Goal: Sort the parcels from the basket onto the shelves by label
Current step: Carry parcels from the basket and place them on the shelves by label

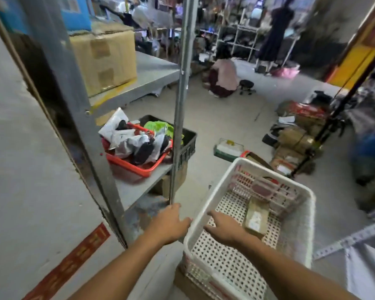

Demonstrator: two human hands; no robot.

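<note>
A white perforated plastic basket stands low at the centre right, on a brown box. One small brown cardboard parcel with a white label lies on its floor near the far side. My left hand holds the basket's left rim, fingers over the edge. My right hand reaches inside the basket with fingers spread, a short way left of the parcel, holding nothing. A grey metal shelf unit stands on the left.
On the lower shelf sits a red basket full of bagged parcels, beside a black crate. A cardboard box rests on the upper shelf. Parcels lie piled on the floor at right. One person crouches and another stands far back.
</note>
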